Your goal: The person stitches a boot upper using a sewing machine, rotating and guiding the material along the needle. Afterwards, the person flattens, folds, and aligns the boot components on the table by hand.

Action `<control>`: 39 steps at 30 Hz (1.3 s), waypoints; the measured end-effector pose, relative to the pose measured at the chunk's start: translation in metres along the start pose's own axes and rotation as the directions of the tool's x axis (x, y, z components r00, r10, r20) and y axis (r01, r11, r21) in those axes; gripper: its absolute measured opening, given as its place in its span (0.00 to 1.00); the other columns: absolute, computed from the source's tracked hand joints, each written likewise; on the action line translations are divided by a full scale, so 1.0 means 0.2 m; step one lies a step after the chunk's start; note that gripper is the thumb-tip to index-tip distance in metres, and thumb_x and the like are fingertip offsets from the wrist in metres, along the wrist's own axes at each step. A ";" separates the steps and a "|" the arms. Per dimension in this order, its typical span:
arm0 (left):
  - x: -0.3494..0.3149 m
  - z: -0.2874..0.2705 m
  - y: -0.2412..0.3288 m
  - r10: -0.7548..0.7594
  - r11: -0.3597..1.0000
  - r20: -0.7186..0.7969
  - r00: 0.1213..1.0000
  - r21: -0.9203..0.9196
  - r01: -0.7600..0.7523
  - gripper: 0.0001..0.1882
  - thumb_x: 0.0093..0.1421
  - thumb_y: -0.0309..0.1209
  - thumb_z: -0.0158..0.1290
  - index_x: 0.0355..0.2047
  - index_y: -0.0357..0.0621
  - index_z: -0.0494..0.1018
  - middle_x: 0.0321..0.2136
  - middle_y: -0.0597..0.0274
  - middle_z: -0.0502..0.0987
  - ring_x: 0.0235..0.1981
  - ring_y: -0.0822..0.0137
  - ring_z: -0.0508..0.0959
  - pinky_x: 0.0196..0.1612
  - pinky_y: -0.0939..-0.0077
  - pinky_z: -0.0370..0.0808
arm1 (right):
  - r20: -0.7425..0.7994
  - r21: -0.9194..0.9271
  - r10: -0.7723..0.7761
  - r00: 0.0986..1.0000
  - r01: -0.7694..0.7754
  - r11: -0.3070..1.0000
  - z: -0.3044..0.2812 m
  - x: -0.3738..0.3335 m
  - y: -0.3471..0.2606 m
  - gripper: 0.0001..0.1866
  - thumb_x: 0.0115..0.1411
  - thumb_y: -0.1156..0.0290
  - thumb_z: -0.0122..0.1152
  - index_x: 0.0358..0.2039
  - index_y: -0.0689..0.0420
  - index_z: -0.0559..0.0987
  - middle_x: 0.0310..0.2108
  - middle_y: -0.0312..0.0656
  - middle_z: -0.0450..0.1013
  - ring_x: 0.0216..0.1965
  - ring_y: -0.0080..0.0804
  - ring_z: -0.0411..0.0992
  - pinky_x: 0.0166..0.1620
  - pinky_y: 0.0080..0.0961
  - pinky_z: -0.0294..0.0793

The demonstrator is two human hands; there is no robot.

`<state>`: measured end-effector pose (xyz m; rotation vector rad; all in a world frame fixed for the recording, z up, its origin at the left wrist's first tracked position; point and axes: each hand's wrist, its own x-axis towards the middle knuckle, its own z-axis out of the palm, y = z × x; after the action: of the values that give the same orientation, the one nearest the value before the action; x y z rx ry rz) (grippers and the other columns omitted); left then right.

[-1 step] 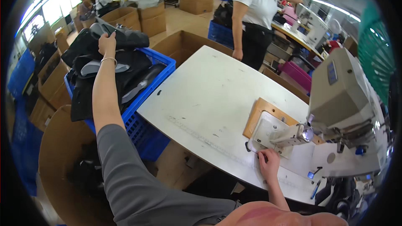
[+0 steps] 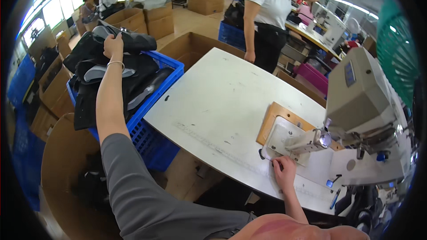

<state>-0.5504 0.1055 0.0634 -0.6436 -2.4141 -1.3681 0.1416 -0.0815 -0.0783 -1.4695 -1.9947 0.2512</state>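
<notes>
Nothing is shifting since the earlier frame. The white table (image 2: 222,102) is lying centre, the blue crate (image 2: 155,120) at 9 o'clock. The left hand (image 2: 113,46) is grasping 1 dark garment (image 2: 133,42) atop it; the right hand (image 2: 284,171) is resting unclenched by the sewing machine (image 2: 360,102).

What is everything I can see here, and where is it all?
Sewing machine: one, beige-grey, right end of the table.
Work table: one, white, centre.
Wooden plate: one, tan, under the machine's base.
Crate: one, blue plastic, left of the table, piled high.
Dark fabric pieces: a pile, black and grey, in the crate.
Cardboard boxes: several, brown, on the floor behind and to the left.
Standing person: one, white top, at the table's far side.
Seated people: two, far left, by the windows.
Left hand: on the fabric pile, bracelet at the wrist.
Right hand: on the table edge by the machine's base.
</notes>
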 end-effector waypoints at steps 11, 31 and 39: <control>-0.54 -0.33 0.48 0.399 0.611 0.400 0.825 -0.787 0.086 0.13 0.55 0.37 0.60 0.30 0.38 0.78 0.28 0.65 0.79 0.30 0.73 0.76 0.37 0.77 0.70 | -0.014 0.072 0.002 1.000 -0.001 0.997 -0.02 -0.01 0.02 0.04 0.53 0.72 0.60 0.26 0.59 0.78 0.25 0.41 0.72 0.28 0.40 0.69 0.37 0.32 0.65; -2.16 -0.12 0.47 0.889 0.293 0.455 0.060 -0.463 -0.836 0.31 0.63 0.57 0.37 0.63 0.59 0.59 0.64 0.65 0.58 0.67 0.61 0.51 0.67 0.55 0.42 | -0.102 0.246 0.022 0.995 0.004 0.969 -0.04 -0.09 0.01 0.11 0.54 0.72 0.60 0.39 0.59 0.78 0.32 0.42 0.75 0.33 0.40 0.73 0.38 0.33 0.70; -2.16 -0.10 0.43 0.873 0.308 0.487 0.043 -0.479 -0.822 0.33 0.63 0.59 0.36 0.65 0.59 0.56 0.66 0.62 0.53 0.68 0.60 0.47 0.67 0.52 0.39 | -0.133 0.000 -0.296 0.946 0.298 0.954 -0.04 0.03 -0.28 0.45 0.45 0.55 0.71 0.62 0.51 0.61 0.67 0.50 0.44 0.67 0.56 0.39 0.64 0.53 0.44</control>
<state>-0.1361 0.0247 -0.0605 -2.5039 -1.5355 -0.6141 0.1012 -0.0981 -0.0408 -1.1214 -2.0650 0.0429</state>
